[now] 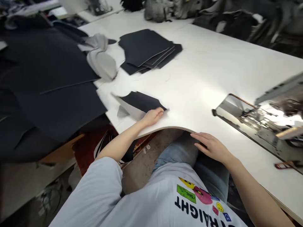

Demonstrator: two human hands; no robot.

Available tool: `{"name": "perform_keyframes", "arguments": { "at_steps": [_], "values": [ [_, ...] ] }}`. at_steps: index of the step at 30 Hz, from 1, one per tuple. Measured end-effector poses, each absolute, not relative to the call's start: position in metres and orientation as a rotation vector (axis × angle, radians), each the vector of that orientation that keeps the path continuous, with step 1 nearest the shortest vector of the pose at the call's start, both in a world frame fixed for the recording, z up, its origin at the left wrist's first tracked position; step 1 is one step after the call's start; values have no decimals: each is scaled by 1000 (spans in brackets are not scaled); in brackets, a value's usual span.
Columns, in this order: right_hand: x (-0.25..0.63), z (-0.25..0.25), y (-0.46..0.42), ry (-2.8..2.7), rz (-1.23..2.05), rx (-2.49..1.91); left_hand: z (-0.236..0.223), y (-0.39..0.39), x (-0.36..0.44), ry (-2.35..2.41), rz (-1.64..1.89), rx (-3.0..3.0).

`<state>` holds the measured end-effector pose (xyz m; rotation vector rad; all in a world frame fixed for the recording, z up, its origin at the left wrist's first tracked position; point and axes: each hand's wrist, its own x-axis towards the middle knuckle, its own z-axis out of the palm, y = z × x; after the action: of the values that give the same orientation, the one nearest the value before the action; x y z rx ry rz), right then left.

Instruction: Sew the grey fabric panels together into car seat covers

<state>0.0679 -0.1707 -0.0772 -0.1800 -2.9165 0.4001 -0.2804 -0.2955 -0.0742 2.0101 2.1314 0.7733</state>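
Note:
My left hand (153,116) reaches across the white table (213,72) and rests its fingers on a small dark fabric piece (142,101) with a pale underside folded out. The fingers lie flat and close together on the cloth's near edge. My right hand (210,145) lies at the table's curved front edge, palm down, fingers stretched and holding nothing.
A stack of dark cut fabric pieces (148,50) lies farther back. Grey cloth (101,60) and large dark fabric sheets (47,91) spread at the left. A sewing machine (267,116) with a bright lamp stands at the right. Piled garments (213,12) line the far edge.

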Motion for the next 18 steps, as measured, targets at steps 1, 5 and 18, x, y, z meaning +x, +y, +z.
{"name": "perform_keyframes", "arguments": {
  "at_steps": [1,5,18],
  "values": [
    [89,-76,-162,-2869,401,-273,-79,-271,-264,1996,654,2087],
    [174,-86,-134,-2586,348,-643,-76,-198,-214,1639,315,2271],
    [183,-90,-129,-2578,129,-791,-54,-123,-230,2610,303,1515]
  ]
}}
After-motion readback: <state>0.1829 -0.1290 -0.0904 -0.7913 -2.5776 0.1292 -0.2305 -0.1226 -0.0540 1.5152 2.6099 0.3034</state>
